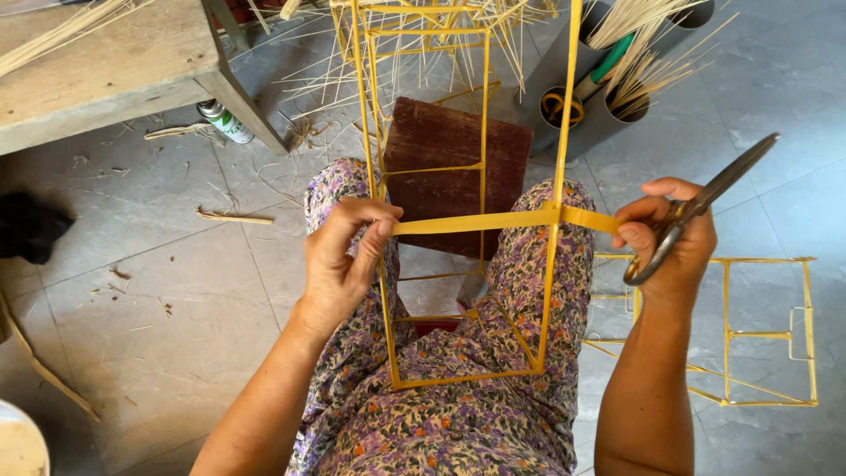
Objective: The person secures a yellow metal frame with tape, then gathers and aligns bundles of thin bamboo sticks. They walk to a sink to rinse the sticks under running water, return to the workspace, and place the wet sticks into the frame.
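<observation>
Yellow strip stretched across bamboo frame: left hand pinches its nine-o'clock end; right hand grips scissors and the three-o'clock end; trimming likely follows.

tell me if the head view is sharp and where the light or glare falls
Head view: sharp on both hands and the yellow bamboo stick frame; even daylight, soft shadows on the grey tiled floor; mild sheen on the metal scissors in the right hand; edges slightly bent.

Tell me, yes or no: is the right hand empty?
No: the right hand grips metal scissors and pinches one end of the yellow strip.
</observation>
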{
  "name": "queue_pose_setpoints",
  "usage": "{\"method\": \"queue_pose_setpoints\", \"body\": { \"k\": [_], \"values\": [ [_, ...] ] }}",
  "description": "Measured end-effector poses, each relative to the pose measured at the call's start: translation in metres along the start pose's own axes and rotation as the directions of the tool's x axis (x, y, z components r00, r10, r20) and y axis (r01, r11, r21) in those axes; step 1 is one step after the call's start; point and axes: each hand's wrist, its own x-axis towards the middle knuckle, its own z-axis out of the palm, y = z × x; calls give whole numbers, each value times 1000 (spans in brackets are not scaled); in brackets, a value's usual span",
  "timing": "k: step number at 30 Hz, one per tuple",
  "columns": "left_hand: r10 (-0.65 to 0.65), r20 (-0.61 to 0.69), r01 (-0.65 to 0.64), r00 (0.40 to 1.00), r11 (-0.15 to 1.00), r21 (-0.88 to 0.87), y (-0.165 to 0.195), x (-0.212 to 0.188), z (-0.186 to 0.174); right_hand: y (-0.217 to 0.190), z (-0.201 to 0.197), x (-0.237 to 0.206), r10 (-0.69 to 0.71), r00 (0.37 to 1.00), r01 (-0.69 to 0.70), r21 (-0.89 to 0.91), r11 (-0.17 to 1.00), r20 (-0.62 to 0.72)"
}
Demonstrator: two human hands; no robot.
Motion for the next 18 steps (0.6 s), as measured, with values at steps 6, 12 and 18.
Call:
{"method": "queue_pose_setpoints", "body": {
  "k": [6,12,18],
  "values": [
    [123,178,-205,976,788,581,19,2,-8,4,31,-17,37,995,-28,89,996,-98],
    [127,132,-180,983,547,817,16,12,11,-11,78,-47,120,941,-103,69,992,-316],
    [24,8,-21,1000,591,806,27,15,12,-31,109,-70,129,966,-129,14,991,-225]
  ]
}}
